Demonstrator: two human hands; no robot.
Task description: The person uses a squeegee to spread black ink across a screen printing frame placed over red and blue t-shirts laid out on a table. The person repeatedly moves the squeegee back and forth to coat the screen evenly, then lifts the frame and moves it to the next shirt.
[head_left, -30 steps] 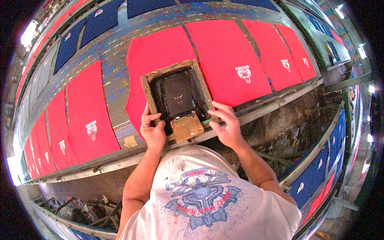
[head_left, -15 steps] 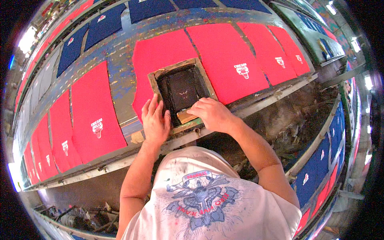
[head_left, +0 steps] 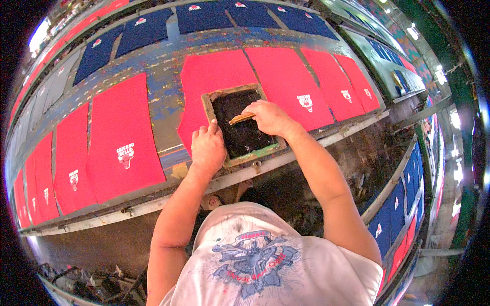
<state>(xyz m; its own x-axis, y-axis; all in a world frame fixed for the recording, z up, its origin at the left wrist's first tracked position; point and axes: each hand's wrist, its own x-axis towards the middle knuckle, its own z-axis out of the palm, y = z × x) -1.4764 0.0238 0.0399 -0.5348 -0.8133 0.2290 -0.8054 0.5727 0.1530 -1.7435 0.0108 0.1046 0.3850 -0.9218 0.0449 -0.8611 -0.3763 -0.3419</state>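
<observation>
A wooden screen printing frame [head_left: 207,108] with a dark mesh [head_left: 245,138] lies on a red fabric panel [head_left: 217,69] near the table's front edge. My left hand [head_left: 208,148] is closed at the frame's left rail, its index fingertip on the wood and the other fingers bent beside it. In my right hand [head_left: 270,118] is a squeegee with a wooden edge [head_left: 241,119], gripped above the mesh and tilted. My fingers hide part of the squeegee, and I cannot tell whether its blade touches the mesh.
More red panels [head_left: 120,132] with white and red prints lie along the table on both sides. Dark blue printed panels [head_left: 145,33] line the far side. A metal rail [head_left: 148,208] runs along the front edge. Further tables with blue and red panels [head_left: 395,219] stand at the right.
My right hand has lifted the squeegee from the mesh's near end and moved it up toward the middle. My left hand stays at the left rail, its fingers closer together. The view has shifted slightly.
</observation>
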